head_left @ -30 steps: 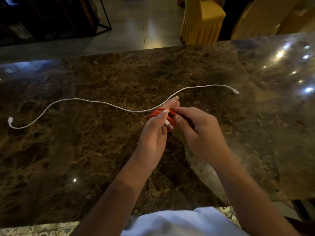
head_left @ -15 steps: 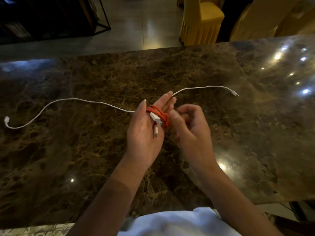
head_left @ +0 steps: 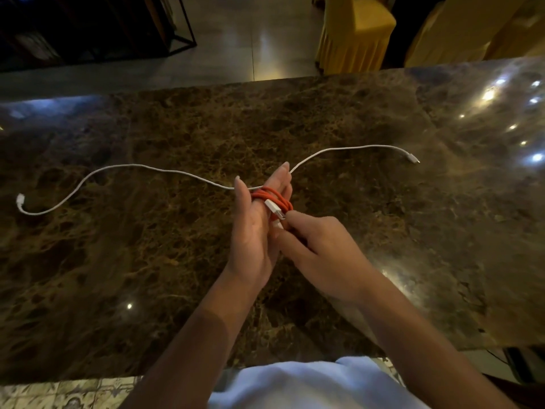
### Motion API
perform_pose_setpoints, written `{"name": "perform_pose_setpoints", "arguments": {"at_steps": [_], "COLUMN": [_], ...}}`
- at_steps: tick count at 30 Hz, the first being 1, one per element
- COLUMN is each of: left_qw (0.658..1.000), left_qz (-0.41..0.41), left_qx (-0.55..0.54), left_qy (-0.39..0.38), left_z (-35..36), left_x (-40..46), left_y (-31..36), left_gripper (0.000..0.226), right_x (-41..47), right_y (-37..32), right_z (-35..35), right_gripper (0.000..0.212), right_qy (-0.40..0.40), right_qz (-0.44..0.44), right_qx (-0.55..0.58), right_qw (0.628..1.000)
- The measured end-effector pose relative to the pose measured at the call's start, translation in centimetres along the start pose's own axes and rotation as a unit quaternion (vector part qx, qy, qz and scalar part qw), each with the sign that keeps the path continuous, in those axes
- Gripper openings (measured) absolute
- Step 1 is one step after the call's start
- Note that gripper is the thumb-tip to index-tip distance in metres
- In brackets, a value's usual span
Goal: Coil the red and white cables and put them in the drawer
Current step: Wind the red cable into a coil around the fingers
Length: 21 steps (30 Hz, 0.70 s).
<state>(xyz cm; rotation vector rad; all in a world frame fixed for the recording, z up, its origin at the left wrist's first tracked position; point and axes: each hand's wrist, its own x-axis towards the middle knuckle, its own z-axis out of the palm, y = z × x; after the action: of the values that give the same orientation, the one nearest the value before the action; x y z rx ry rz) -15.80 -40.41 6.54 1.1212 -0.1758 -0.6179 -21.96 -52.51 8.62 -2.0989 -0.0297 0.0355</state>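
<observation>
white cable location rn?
Head view: white cable lies uncoiled across the marble table, stretching left to right behind the hands, untouched.

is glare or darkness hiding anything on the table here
Head view: dim overall; bright ceiling-light glare speckles the marble table at far right, near the white cable end; red cable and both hands stay clear; wide-angle bends the table edge.

Your red cable [head_left: 272, 195] sits coiled around your left hand's [head_left: 256, 231] straight fingers, white plug showing. The white cable [head_left: 132, 166] lies uncoiled beyond them, stretching both sides.
</observation>
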Motion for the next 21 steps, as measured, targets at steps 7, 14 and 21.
{"name": "perform_pose_setpoints", "arguments": {"at_steps": [7,14,21], "left_qw": [0.993,0.989,0.99], "left_qz": [-0.014,-0.087,-0.11], "left_qx": [0.097,0.109,0.077], "left_qy": [-0.061,-0.05,0.031], "left_z": [0.0,0.8,0.6], "left_x": [0.7,-0.5,-0.8], "left_y": [0.5,-1.2,-1.3], "left_gripper": [0.103,0.051,0.045], "right_x": [-1.0,-0.7,-0.5], "right_y": [2.2,3.2,3.2], "right_z": [-4.1,-3.2,-0.2], "right_gripper": [0.032,0.034,0.057], "right_qy": [0.017,0.147,0.224], "right_qz": [-0.017,0.001,0.068], "right_qx": [0.117,0.154,-0.024], "right_qw": [0.993,0.977,0.972]}}
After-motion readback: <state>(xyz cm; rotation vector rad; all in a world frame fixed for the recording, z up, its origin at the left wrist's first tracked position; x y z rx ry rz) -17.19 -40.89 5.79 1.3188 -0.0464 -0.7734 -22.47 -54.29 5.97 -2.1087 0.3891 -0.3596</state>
